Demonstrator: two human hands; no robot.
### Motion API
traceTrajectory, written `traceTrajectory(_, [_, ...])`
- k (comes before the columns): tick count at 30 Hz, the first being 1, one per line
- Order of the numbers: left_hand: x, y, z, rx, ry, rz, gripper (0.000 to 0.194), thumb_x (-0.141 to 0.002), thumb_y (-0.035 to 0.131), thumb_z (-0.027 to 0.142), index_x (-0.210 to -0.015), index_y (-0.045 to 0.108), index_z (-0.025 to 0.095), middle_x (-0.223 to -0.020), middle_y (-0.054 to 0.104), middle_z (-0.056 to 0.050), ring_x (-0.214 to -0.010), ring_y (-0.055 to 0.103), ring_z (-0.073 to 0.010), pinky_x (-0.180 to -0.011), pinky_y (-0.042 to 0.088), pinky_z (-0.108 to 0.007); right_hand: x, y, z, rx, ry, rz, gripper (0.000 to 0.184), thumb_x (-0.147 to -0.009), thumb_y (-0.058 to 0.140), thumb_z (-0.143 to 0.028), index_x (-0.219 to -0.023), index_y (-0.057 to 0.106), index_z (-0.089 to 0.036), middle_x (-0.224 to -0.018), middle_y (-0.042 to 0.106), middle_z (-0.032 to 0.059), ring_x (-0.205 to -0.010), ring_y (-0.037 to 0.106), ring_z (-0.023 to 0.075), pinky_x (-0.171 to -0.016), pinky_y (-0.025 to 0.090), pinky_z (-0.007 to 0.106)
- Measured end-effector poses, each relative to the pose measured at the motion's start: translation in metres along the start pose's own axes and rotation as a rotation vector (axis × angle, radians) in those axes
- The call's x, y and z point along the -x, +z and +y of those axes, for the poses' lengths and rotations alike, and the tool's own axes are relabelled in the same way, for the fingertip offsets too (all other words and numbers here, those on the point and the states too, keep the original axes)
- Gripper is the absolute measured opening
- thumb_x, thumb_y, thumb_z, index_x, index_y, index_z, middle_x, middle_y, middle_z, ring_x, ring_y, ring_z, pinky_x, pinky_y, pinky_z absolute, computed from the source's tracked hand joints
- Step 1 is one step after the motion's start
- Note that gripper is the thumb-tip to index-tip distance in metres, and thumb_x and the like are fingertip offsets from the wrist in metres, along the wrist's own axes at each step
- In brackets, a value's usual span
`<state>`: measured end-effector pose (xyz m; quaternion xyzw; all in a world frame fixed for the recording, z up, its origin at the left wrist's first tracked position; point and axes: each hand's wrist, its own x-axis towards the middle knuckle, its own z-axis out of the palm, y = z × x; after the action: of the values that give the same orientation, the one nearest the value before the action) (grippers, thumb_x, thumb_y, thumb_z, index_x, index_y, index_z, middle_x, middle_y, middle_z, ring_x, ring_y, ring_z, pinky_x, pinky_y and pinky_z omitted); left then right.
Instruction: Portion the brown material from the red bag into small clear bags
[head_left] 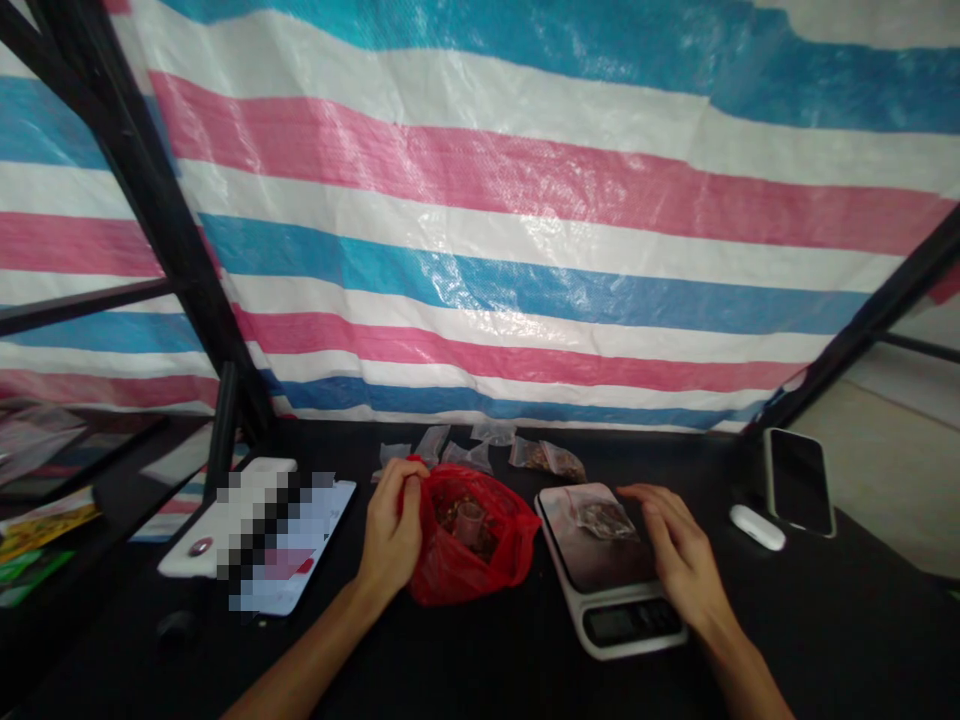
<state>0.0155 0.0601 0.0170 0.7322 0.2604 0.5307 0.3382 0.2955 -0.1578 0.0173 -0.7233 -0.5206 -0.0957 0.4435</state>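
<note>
My left hand pinches the upper left edge of a red plastic bag that stands open on the black table. Inside the bag lie brownish bits, with a small clear cup among them. To its right is a white digital scale with a shiny dark plate. A small clear plastic bag with dark contents rests on that plate. My right hand is at the scale's right edge, fingers stretched out and holding nothing; whether it touches the scale I cannot tell.
Behind the red bag lie several small clear bags and filled bags. A phone and a white earbud case are at right. At left are a white box-like item and yellow and green packets. Striped sheeting hangs behind.
</note>
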Motion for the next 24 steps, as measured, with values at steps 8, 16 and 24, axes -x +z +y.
traceTrajectory(8, [0.000,-0.002,0.005,-0.027,0.064,0.011,0.020,-0.097,0.042,0.017,-0.087,0.059,0.021,-0.085,0.059,-0.001,-0.080,0.057,-0.0162,-0.076,0.044,-0.028,0.003,0.008,-0.001,0.054,-0.056,-0.095,0.028,-0.102,0.046,-0.040,-0.117,0.067,-0.030,-0.118,0.070,0.0053,-0.113,0.062,0.0265,-0.096,0.047,0.044])
traceTrajectory(16, [-0.002,-0.003,-0.004,0.003,0.061,0.068,0.017,-0.099,0.045,0.021,-0.089,0.058,0.021,-0.087,0.060,-0.001,-0.083,0.058,-0.0171,-0.077,0.045,-0.029,0.003,0.016,-0.010,0.141,-0.163,-0.125,0.023,-0.096,0.058,-0.037,-0.116,0.065,-0.027,-0.116,0.071,0.0067,-0.110,0.064,0.0279,-0.093,0.047,0.045])
traceTrajectory(24, [0.002,-0.005,0.006,0.029,0.167,-0.060,0.016,-0.098,0.046,0.018,-0.087,0.057,0.021,-0.082,0.059,-0.002,-0.079,0.059,-0.0167,-0.074,0.046,-0.028,-0.005,0.032,-0.033,0.100,-0.204,0.023,0.009,-0.096,0.059,-0.031,-0.094,0.066,-0.026,-0.091,0.073,0.0030,-0.088,0.068,0.0233,-0.082,0.048,0.038])
